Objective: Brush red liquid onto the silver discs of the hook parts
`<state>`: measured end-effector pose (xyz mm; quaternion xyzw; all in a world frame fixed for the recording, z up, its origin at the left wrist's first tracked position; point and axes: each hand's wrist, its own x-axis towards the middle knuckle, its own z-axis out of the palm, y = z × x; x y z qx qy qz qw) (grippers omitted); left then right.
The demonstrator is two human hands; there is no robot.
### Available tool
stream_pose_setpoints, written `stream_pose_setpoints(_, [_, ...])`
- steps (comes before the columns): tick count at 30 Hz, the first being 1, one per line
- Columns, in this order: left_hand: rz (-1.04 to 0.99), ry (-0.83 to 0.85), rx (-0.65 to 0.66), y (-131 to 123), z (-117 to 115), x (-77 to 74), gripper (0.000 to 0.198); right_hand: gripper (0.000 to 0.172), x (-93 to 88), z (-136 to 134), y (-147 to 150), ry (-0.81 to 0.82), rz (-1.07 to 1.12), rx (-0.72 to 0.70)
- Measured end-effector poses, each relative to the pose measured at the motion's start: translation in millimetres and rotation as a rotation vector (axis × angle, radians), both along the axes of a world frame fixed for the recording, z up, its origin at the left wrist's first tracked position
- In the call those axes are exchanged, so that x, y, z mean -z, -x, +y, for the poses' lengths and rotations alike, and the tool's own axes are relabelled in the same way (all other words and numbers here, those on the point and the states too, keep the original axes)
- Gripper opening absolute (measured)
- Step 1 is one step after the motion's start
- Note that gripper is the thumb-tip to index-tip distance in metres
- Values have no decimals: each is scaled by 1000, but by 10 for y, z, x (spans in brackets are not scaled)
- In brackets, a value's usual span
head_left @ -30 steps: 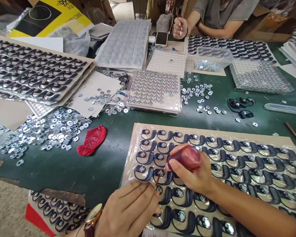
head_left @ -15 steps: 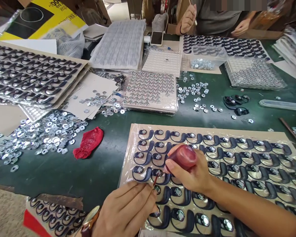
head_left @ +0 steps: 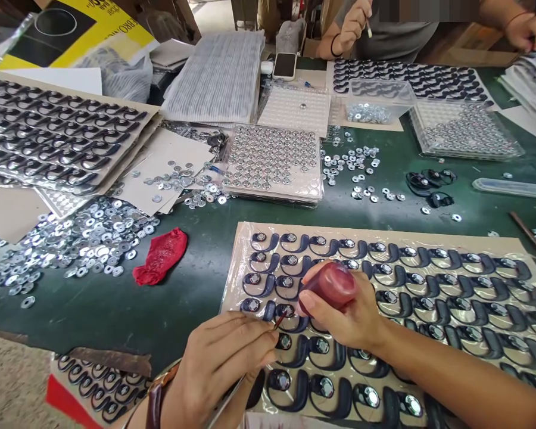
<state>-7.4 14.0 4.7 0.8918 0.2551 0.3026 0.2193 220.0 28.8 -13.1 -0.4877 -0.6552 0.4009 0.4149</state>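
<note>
My right hand (head_left: 361, 316) is wrapped round a dark red, rounded bottle (head_left: 335, 285), tilted with its base toward me; its lower end is hidden by the fingers. In my left hand (head_left: 223, 357) is a thin tool with a narrow red tip (head_left: 280, 320), pinched between the fingers, its pale shaft showing below the palm. The tip points at one of the black hook-shaped earphone pieces (head_left: 284, 311) with a shiny round disc. Rows of these pieces lie under clear film on a cardboard sheet (head_left: 237, 238) beneath both hands.
Loose metal washers (head_left: 93, 238) are heaped at left, near a crumpled red cloth (head_left: 161, 256). Behind lie a tray of round metal parts (head_left: 272, 158), a clear box (head_left: 379, 98) and a phone (head_left: 284, 65). A co-worker's hand (head_left: 355, 24) holds a small stick across the table.
My left hand has shifted slightly left and up and turned, showing more of the tool's shaft. My right hand stays nearly still. Across the table, the co-worker's hands have moved right.
</note>
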Motion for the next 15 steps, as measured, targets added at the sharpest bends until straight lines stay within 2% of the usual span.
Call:
stream_pose_setpoints(6, [-66, 239, -110, -30, 66, -13, 20, 12, 22, -12, 1, -45, 33, -38])
stream_pose_setpoints(11, [-97, 266, -125, -45, 85, -15, 18, 22, -14, -14, 11, -191, 39, -11])
stream_pose_setpoints(13, [-105, 251, -112, -47, 75, -14, 19, 22, -98, -1, -18, -126, 101, -22])
stream_pose_setpoints(15, [-102, 217, -84, -44, 57, -17, 21, 19, -208, 31, -81, 20, 158, -34])
